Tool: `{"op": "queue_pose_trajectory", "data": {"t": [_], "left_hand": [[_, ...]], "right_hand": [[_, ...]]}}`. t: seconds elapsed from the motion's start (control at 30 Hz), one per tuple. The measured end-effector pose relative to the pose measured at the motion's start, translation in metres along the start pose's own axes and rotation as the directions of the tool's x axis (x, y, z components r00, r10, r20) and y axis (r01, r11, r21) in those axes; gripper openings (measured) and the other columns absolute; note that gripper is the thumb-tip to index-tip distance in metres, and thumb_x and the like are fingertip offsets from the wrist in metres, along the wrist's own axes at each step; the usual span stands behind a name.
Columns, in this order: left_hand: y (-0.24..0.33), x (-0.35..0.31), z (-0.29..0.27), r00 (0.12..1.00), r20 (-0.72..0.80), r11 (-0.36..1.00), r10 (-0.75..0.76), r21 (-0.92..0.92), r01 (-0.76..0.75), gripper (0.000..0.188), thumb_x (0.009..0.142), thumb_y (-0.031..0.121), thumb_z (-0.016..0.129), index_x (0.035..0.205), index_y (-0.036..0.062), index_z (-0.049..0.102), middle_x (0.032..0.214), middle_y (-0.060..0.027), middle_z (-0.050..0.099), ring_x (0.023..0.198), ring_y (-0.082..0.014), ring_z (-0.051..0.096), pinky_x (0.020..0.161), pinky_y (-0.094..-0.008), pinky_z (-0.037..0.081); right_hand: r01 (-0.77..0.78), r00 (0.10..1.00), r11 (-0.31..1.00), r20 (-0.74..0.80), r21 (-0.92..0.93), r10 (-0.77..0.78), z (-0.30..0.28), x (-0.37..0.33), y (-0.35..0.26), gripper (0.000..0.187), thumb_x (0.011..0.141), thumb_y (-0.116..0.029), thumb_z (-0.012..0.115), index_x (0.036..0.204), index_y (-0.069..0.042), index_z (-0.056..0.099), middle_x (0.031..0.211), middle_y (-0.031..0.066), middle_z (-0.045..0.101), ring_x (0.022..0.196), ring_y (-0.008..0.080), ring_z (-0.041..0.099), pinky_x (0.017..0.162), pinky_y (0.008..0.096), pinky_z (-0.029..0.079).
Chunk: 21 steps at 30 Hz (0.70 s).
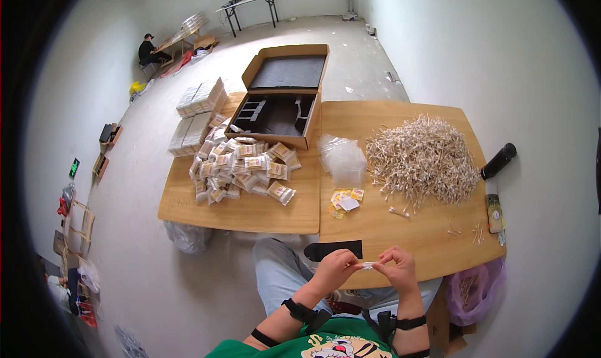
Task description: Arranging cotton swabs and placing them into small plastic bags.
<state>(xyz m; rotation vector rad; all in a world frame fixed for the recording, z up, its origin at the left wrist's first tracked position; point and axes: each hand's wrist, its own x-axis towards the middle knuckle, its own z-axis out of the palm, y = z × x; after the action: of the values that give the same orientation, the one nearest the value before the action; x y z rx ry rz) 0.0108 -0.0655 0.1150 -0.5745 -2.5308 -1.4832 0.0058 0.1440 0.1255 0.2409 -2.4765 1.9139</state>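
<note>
At the front edge of the table, my left hand [339, 269] and my right hand [397, 268] face each other, thumbs and fingers pinched. Between their fingertips is a small white bundle of cotton swabs [368, 266], partly covered by the fingers. A flat black strip [332, 250] lies just beyond my left hand. Farther off are a small pile of yellow and white cards [345, 201] and a stack of clear plastic bags [344, 162]. A large heap of loose cotton swabs [422, 161] spreads over the right side, with a small cluster of swabs [399, 213] near it.
Filled swab packets [245, 164] heap on the left table [269, 217], beside stacked packs [201, 98] and an open cardboard box [313, 123]. A black bottle-like cylinder [498, 161] and a phone [494, 214] lie at the right edge. A purple bag [479, 295] hangs below. A person [149, 51] sits far back.
</note>
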Motion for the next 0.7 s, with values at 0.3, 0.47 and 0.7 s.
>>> {"op": "queue_pose_trajectory", "data": {"t": [0.3, 0.47, 0.7], "left_hand": [[-0.086, 0.024, -0.04, 0.846, -0.192, 0.858, -0.497, -0.255, 0.446, 0.012, 0.095, 0.011, 0.06, 0.09, 0.0007, 0.059, 0.075, -0.0079, 0.066, 0.069, -0.0167, 0.067, 0.061, -0.0316, 0.053], [-0.144, 0.103, -0.138, 0.83, -0.556, 0.889, 0.044, 0.401, 0.222, 0.016, 0.087, 0.009, 0.066, 0.096, 0.0027, 0.055, 0.094, -0.0141, 0.063, 0.09, -0.0336, 0.063, 0.074, -0.0392, 0.052], [-0.195, 0.107, -0.114, 0.895, -0.381, 0.845, -0.234, 0.375, 0.381, 0.022, 0.085, 0.011, 0.066, 0.104, 0.0038, 0.057, 0.105, -0.0161, 0.061, 0.107, -0.0367, 0.058, 0.085, -0.0425, 0.051]], "right_hand": [[-0.252, 0.902, 0.923, -0.276, 0.29, 0.333, -0.031, -0.008, 0.092, 0.023, 0.079, 0.002, 0.077, 0.075, -0.006, 0.056, 0.069, -0.0028, 0.055, 0.063, 0.0059, 0.051, 0.058, 0.0218, 0.043], [-0.243, 0.895, 0.967, -0.366, 0.076, 0.254, -0.027, -0.009, 0.117, 0.022, 0.081, -0.003, 0.076, 0.076, -0.006, 0.055, 0.065, -0.0043, 0.053, 0.06, 0.0048, 0.048, 0.055, 0.0218, 0.041], [-0.159, 0.917, 0.862, -0.395, -0.481, -0.051, -0.017, 0.013, 0.123, 0.012, 0.083, -0.008, 0.069, 0.086, -0.005, 0.058, 0.091, 0.0102, 0.06, 0.085, 0.0268, 0.058, 0.076, 0.0391, 0.048]]}}
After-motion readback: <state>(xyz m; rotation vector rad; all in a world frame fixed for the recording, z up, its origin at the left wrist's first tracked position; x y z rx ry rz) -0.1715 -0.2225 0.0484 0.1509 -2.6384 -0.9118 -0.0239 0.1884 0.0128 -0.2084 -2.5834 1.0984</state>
